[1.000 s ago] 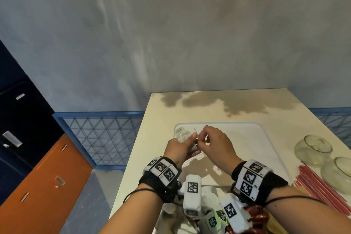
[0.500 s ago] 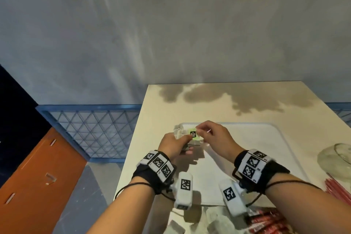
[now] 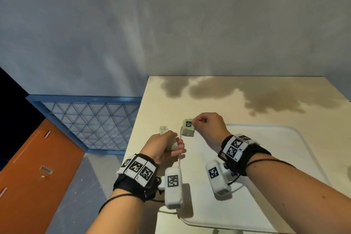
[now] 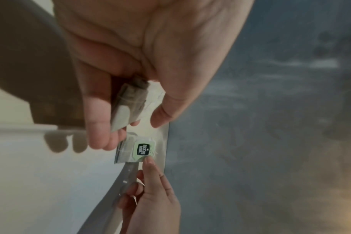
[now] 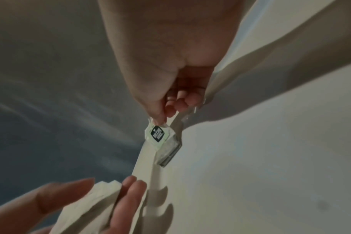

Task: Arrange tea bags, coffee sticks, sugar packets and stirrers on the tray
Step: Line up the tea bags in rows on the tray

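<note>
Tea bag (image 3: 188, 128) with a green tag sits at the far left corner of the white tray (image 3: 284, 157) in the head view, pinched by the right hand (image 3: 207, 125); the left hand (image 3: 163, 146) grips a small stack of tea bags (image 3: 168, 138) beside it; left wrist view: fingers curled round the stack (image 4: 128, 104), tagged bag (image 4: 138, 150) just beyond; right wrist view: thumb and forefinger nip the tag (image 5: 157, 134) over the tray's rim

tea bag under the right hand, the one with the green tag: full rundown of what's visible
The tea bag is a flat, pale, papery pouch with a light green tag bearing a dark logo; the text is too blurred to read. It lies at the far-left corner of the white tray, seemingly over the rim. The right hand pinches the tag's edge. The left hand holds other bags, apart from it.
</note>
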The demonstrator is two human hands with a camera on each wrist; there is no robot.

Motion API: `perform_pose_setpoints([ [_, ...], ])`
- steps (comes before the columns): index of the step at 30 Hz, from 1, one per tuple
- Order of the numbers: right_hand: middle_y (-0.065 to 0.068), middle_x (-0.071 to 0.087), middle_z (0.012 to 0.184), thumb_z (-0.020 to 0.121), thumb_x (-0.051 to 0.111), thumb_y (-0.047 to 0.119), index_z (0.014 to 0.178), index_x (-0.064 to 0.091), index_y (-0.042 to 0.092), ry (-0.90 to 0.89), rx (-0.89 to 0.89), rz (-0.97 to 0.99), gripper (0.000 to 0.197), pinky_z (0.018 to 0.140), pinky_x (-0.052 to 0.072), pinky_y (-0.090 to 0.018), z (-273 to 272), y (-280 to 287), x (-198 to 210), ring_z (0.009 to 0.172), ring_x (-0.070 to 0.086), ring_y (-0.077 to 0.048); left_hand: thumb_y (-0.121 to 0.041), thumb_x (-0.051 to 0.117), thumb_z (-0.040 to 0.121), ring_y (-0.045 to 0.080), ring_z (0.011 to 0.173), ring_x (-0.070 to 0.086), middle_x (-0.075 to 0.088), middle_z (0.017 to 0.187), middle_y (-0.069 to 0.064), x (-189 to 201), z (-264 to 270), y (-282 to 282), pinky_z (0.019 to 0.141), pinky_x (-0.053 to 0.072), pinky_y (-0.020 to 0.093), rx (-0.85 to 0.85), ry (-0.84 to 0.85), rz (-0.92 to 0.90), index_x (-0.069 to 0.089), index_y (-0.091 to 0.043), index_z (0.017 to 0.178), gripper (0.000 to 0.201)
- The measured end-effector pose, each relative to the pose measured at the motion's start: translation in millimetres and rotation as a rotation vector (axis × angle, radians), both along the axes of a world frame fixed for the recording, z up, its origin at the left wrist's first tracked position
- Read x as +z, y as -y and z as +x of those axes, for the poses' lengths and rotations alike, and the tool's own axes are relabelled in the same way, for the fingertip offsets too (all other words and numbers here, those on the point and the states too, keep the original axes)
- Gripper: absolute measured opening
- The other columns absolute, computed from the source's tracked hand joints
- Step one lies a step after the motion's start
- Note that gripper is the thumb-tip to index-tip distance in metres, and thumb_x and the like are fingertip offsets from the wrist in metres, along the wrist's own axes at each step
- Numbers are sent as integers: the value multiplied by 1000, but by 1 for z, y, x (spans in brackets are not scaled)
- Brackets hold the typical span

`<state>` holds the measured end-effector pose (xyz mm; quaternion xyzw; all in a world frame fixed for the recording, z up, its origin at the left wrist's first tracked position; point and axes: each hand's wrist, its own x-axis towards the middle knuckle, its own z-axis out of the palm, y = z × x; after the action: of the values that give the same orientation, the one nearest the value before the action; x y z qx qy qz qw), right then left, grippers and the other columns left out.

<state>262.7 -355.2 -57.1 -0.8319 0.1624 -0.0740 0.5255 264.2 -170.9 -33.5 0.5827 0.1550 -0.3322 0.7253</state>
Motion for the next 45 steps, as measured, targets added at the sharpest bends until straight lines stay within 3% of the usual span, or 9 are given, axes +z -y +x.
perform_pose_setpoints([
  [9, 2, 71, 83, 87, 63, 18, 82, 76, 15, -98, 9, -231, 14, 69, 42, -22, 20, 4, 4, 81, 63, -16, -4, 35, 97, 36, 96, 62, 61, 108, 25, 1, -5, -8, 72, 60, 37, 72, -31, -176, 52, 4, 116, 26],
  [13, 2, 64, 88, 90, 66, 24, 100, 68, 20, -95, -37, -168, 12, 70, 41, -22, 15, 1, 10, 83, 59, -15, 2, 37, 100, 35, 94, 67, 61, 117, 28, 1, -11, -8, 62, 61, 32, 134, 17, -200, 53, 10, 119, 26],
  [17, 1, 61, 84, 92, 67, 16, 101, 69, 10, -23, 4, 67, 11, 51, 40, -7, -7, -9, 29, 70, 56, -7, -3, 49, 99, 33, 88, 73, 70, 105, 26, 8, -21, -6, 63, 61, 30, 95, 95, -133, 58, 9, 112, 19],
  [20, 0, 65, 76, 93, 66, 17, 95, 72, 2, -41, 155, 279, 16, 49, 42, -15, -30, -14, 41, 58, 54, -10, -5, 55, 98, 27, 76, 74, 75, 90, 19, 17, -33, 5, 53, 58, 30, 11, 148, -52, 67, 1, 105, 15],
  [24, 2, 67, 77, 92, 67, 20, 88, 72, 10, -6, 234, 133, 12, 62, 49, -24, -52, -10, 48, 67, 58, -12, -7, 62, 94, 25, 82, 74, 75, 95, 17, 22, -44, 20, 60, 59, 28, -59, 255, 37, 71, -3, 103, 13],
  [30, -3, 68, 76, 90, 68, 28, 79, 64, 12, 48, 21, -12, 20, 72, 54, -38, -79, 10, 52, 74, 65, -25, -13, 69, 90, 28, 74, 74, 75, 78, 14, 26, -54, 31, 69, 61, 38, 45, 489, 311, 74, -3, 90, 12],
  [35, -5, 68, 67, 91, 67, 25, 75, 61, 10, 79, 7, -124, 23, 66, 53, -32, -97, 4, 56, 65, 67, -21, -20, 73, 87, 22, 77, 74, 76, 78, 10, 33, -76, 54, 72, 62, 41, -28, 621, 364, 76, -8, 81, 14],
  [41, -8, 71, 77, 99, 54, 28, 87, 70, 9, 111, 48, -19, 28, 59, 50, -17, -105, -1, 68, 67, 68, -19, -22, 74, 85, 26, 74, 74, 75, 72, 9, 40, -78, 59, 75, 61, 44, -33, 640, 353, 76, -13, 74, 14],
  [45, 2, 70, 78, 97, 58, 23, 96, 73, 16, 113, 36, -14, 17, 70, 53, -30, -101, 6, 68, 67, 65, -13, -9, 68, 88, 33, 78, 73, 74, 80, 16, 38, -68, 56, 74, 62, 40, 35, 476, 273, 74, -5, 86, 7],
])
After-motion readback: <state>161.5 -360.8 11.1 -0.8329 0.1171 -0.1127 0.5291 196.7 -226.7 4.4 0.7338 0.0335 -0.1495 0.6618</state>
